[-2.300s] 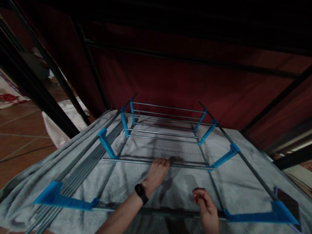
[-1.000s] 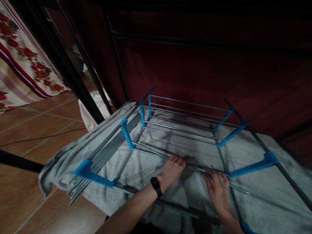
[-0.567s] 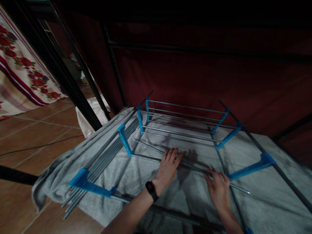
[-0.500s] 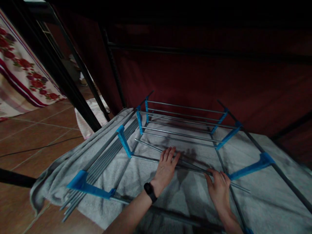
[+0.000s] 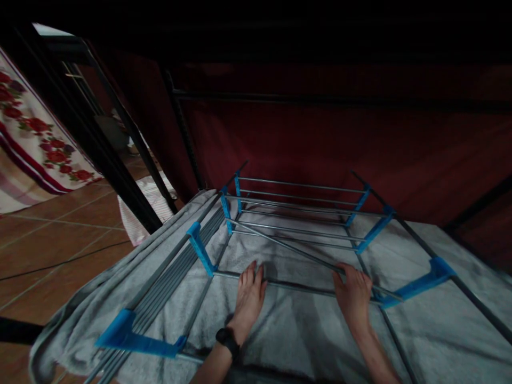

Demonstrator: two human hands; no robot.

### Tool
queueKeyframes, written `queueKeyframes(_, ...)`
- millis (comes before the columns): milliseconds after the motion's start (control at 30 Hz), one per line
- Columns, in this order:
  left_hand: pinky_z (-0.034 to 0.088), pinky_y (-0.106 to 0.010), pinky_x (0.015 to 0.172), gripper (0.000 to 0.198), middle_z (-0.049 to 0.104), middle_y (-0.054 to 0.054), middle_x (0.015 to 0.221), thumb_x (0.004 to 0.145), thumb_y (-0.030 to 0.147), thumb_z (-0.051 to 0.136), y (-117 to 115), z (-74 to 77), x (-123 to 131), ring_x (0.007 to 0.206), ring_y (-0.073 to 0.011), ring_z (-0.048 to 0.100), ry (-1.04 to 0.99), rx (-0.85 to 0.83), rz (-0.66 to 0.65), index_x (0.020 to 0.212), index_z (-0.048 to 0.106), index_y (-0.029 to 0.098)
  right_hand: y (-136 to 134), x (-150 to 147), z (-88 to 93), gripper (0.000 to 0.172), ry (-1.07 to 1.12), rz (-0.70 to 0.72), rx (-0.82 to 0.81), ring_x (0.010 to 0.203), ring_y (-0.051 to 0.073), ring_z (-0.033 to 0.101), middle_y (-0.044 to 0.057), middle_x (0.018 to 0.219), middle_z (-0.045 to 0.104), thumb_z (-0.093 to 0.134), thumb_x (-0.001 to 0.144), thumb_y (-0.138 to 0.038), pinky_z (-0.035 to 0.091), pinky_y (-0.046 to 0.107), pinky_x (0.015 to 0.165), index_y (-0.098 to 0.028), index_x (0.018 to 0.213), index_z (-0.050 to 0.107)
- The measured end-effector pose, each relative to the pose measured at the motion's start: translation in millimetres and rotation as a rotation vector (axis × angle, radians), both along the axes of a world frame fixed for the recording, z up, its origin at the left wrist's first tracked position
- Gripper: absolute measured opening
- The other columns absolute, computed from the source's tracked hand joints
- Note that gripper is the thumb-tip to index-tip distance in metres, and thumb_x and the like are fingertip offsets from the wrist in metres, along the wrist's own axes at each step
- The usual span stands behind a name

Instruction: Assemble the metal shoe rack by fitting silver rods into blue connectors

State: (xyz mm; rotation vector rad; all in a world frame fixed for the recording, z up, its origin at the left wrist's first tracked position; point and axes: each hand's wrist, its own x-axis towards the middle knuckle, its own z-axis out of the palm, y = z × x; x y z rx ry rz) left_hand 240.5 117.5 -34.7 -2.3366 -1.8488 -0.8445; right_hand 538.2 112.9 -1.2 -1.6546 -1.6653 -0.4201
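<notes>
A metal drying rack [image 5: 199,248] with grey rods and blue plastic brackets lies flat on a grey towel [image 5: 308,336]. My left hand [image 5: 250,296], a black watch on its wrist, lies flat with fingers stretched over the nearest cross rod [image 5: 296,286]. My right hand [image 5: 354,298] is curled over a loose metal rod [image 5: 288,248]. This rod runs slantwise from the far left bracket to past the right bracket. Its near end sticks out beyond my fingers.
A dark red fabric wall [image 5: 320,138] with black frame bars stands right behind the rack. Black posts [image 5: 116,170] lean at the left. Beyond them are a tiled floor [image 5: 48,240], a striped cloth [image 5: 138,210] and a floral cloth [image 5: 36,133].
My left hand slid back and left along the near cross rod. My right hand stayed on the loose rod, whose far end swung toward the back brackets. The view tilted down a little.
</notes>
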Motion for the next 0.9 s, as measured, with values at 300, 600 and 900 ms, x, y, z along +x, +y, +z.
queueKeyframes(300, 0.042, -0.047, 0.115, 0.037, 0.065, -0.006, 0.129, 0.098, 0.023, 0.038, 0, -9.7, -8, 0.123, -0.0257, 0.058, 0.084, -0.075, 0.001, 0.129, 0.058, 0.030, 31, 5, 10.4, 0.032, -0.030, -0.031, 0.048, 0.086, 0.025, 0.061, 0.010, 0.093, 0.071, 0.041, 0.099, -0.043, 0.034, 0.040, 0.088, -0.018, 0.100, 0.061)
queueKeyframes(600, 0.043, -0.048, 0.115, 0.037, 0.065, -0.006, 0.129, 0.097, 0.023, 0.041, 1, -15.4, -6, 0.123, -0.0269, 0.059, 0.081, -0.056, 0.011, 0.130, 0.056, 0.032, 48, 9, 15.4, 0.028, -0.037, -0.006, 0.063, 0.085, 0.025, 0.060, 0.009, 0.089, 0.070, 0.040, 0.099, -0.039, 0.034, 0.038, 0.086, -0.019, 0.099, 0.060)
queueKeyframes(900, 0.044, -0.049, 0.114, 0.034, 0.066, -0.008, 0.129, 0.098, 0.023, 0.040, 0, -12.5, -6, 0.121, -0.0262, 0.060, 0.108, -0.050, 0.013, 0.128, 0.056, 0.026, 53, 10, 16.1, 0.024, -0.028, 0.021, 0.060, 0.085, 0.024, 0.060, 0.007, 0.089, 0.070, 0.042, 0.098, -0.036, 0.034, 0.039, 0.088, -0.019, 0.100, 0.060)
